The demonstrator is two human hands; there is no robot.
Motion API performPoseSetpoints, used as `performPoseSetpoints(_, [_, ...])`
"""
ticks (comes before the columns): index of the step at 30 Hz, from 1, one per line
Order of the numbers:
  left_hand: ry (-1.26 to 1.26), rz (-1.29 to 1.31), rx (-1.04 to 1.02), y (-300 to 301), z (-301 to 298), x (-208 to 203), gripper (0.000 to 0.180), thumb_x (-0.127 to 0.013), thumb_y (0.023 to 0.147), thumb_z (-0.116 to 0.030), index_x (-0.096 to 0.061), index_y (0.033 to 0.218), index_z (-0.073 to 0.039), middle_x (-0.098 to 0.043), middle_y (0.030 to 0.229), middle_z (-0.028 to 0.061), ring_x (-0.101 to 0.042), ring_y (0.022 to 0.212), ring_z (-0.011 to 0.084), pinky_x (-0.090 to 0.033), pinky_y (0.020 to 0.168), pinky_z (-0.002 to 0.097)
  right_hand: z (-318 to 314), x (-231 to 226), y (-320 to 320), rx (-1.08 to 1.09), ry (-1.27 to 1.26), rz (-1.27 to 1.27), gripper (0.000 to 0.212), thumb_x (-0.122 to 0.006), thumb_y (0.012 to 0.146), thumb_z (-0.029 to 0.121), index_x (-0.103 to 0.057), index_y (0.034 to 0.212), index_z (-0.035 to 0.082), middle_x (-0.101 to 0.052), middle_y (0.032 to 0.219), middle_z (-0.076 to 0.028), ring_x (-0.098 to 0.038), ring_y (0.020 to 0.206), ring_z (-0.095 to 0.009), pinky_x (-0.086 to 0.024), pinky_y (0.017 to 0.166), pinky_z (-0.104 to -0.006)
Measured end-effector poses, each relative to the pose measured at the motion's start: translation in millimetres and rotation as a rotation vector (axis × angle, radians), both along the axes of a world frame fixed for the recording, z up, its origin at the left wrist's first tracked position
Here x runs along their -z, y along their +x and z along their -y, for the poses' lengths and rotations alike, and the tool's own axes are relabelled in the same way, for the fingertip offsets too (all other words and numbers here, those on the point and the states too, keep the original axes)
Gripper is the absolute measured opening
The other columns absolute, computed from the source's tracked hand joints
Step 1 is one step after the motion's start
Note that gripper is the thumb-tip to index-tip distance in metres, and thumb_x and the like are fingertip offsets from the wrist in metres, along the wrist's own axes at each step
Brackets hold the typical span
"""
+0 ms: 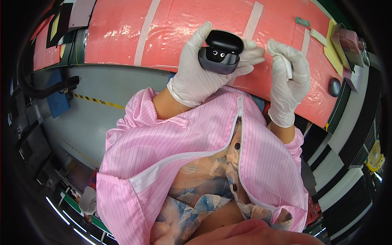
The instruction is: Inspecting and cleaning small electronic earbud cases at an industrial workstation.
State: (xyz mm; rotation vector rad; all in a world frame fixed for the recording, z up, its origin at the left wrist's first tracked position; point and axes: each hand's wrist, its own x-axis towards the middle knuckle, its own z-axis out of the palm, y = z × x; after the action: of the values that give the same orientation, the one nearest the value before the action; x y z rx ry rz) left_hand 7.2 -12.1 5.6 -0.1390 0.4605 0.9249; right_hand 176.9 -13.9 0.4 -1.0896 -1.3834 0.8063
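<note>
My gloved left hand [200, 75] cradles a black earbud charging case [219, 65] above the near edge of the table. The case's lid [224, 41] stands raised, and two small shiny round spots show inside its dark cavity. To the right, my gloved right hand [290, 73] is closed, fingers bent, around a small white piece [287, 67], perhaps folded cloth or paper; most of it is hidden by the fingers. The right hand is apart from the case.
Pink sheeting with pale tape strips covers the table [175, 28]. Another dark oval case [334, 87] lies at its right end. Beyond it are a yellow pad [332, 47] and a pinkish container [350, 41]. A small green piece [302, 21] lies farther back.
</note>
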Motion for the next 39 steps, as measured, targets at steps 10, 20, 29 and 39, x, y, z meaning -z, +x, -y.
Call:
performPoseSetpoints(10, [-0.039,-0.061,-0.018,-5.5,6.7,12.1,0.06,-0.039,0.095,-0.05,-0.055,0.111,0.006,-0.06,0.107,0.0218,-0.059,0.102,0.0305,-0.049,0.093,0.0423,7.3,-0.1,-9.0,-0.142,0.408,0.717,0.042,-0.072,0.059,0.004,-0.073,0.098,0.02,-0.056,0.076,0.001,-0.054,0.064,-0.019,-0.042,0.054,-0.0324])
performPoseSetpoints(20, [0.404,-0.311,-0.064,-3.8,5.8,6.1,0.061,-0.033,0.096,-0.051,-0.06,0.109,0.003,-0.062,0.113,0.0176,-0.06,0.102,0.026,-0.048,0.092,0.0381,12.5,1.6,3.5,-0.102,0.116,0.205,0.027,-0.059,0.082,-0.007,-0.064,0.107,0.001,-0.064,0.099,-0.011,-0.063,0.084,-0.018,-0.052,0.079,-0.0308])
performPoseSetpoints(29, [0.844,-0.675,-0.094,-8.1,8.5,12.3,0.08,-0.037,0.086,-0.068,-0.055,0.115,0.005,-0.057,0.121,0.0194,-0.045,0.126,0.0306,-0.035,0.105,0.0403,21.9,8.2,3.0,0.027,0.015,0.124,0.025,-0.061,0.082,-0.009,-0.06,0.104,0.003,-0.066,0.102,-0.01,-0.063,0.095,-0.018,-0.051,0.079,-0.0283])
performPoseSetpoints(39, [0.834,-0.831,-0.192,-11.1,16.4,17.7,0.061,-0.056,0.086,-0.054,-0.058,0.111,0.002,-0.063,0.11,0.0115,-0.059,0.097,0.0159,-0.047,0.086,0.0294,19.4,-19.7,-24.5,-0.109,0.375,0.856,0.031,-0.072,0.059,-0.004,-0.065,0.086,0.009,-0.056,0.078,-0.004,-0.054,0.067,-0.022,-0.044,0.059,-0.0326])
